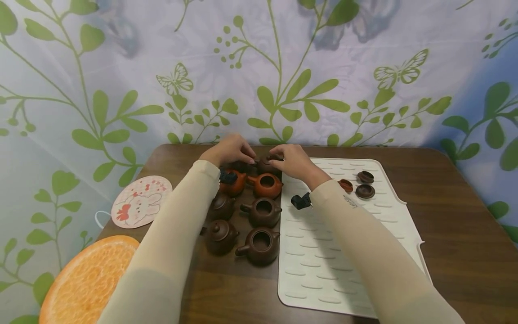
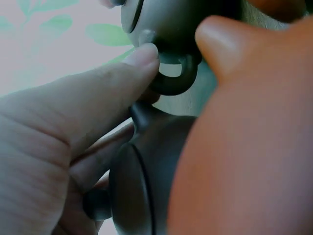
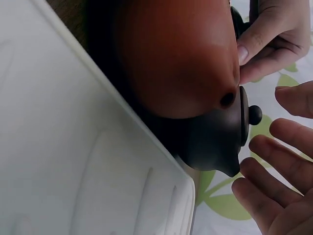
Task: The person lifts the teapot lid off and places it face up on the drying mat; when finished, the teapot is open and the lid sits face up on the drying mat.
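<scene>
At the back of the right-hand row stands a small dark brown teapot (image 1: 265,167), its knobbed lid (image 3: 254,115) in place. My left hand (image 1: 231,150) pinches this teapot's handle (image 2: 177,84) between thumb and fingers. On the spout side, my right hand (image 1: 298,162) is held with fingers spread and bent slightly, close by the lid and spout (image 3: 230,166). An orange teapot (image 1: 267,181) without its lid stands just in front. Another dark lidded teapot (image 2: 161,132) sits beside my left fingers, partly hidden by a second orange teapot (image 1: 234,184).
Nearer me, two lidless dark teapots (image 1: 261,245) stand beside two lidded ones (image 1: 220,236). A white ridged mat (image 1: 315,270) to the right holds two dark lids (image 1: 365,191) and an orange lid (image 1: 346,185). Left are a rabbit-print pad (image 1: 141,201) and an orange-slice pad (image 1: 91,274).
</scene>
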Available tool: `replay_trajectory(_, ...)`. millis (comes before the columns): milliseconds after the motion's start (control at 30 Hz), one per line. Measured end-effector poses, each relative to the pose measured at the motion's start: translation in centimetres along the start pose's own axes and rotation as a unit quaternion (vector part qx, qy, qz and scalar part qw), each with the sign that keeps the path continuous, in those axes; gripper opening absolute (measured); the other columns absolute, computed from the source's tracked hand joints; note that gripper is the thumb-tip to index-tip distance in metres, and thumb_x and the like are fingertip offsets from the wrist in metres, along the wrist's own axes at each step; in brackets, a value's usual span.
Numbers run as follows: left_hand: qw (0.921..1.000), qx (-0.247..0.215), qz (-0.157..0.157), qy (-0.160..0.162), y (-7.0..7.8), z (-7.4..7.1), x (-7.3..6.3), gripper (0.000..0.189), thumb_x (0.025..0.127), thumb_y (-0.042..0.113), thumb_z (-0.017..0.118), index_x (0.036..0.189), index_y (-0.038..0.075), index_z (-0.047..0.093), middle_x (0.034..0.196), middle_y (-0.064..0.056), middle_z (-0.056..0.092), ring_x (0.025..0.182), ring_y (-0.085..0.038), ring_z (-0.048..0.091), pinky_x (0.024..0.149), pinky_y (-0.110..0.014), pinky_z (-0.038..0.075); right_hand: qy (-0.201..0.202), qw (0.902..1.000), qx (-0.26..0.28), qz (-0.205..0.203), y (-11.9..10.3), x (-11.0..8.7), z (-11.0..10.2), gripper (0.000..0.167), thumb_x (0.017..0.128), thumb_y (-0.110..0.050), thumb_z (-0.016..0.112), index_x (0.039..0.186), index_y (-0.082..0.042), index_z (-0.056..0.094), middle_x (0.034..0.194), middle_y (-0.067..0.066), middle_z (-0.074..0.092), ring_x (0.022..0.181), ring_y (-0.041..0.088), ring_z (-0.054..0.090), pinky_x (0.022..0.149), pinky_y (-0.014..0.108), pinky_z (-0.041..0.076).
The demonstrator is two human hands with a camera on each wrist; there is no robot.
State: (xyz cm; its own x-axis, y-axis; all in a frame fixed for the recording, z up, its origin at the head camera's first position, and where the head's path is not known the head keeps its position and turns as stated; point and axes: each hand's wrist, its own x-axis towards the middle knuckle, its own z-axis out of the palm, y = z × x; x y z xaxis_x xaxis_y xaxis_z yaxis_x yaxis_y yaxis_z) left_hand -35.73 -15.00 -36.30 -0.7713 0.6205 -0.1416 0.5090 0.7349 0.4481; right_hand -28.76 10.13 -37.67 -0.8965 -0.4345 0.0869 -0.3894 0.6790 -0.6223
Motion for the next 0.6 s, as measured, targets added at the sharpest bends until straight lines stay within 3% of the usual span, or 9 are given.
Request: replay_trajectory(600,0.9992,-0.039,-0.011,0.001,-0.34,0.43,-0.09,0.022,0.097,0.023,0.081,0.116,0.011,0.083,0.113,-0.001,0.077,0.108,-0.022,0.068,0.097,-0.041,0.053,0.001,1.0000,0.001,0.010,0.36,0.96,0.84,0.042,0.106,-0.022,0.069,0.142,-0.002,0.065,0.140,0.016,0.064,0.130,0.035,0.058,0.106,0.049,0.047)
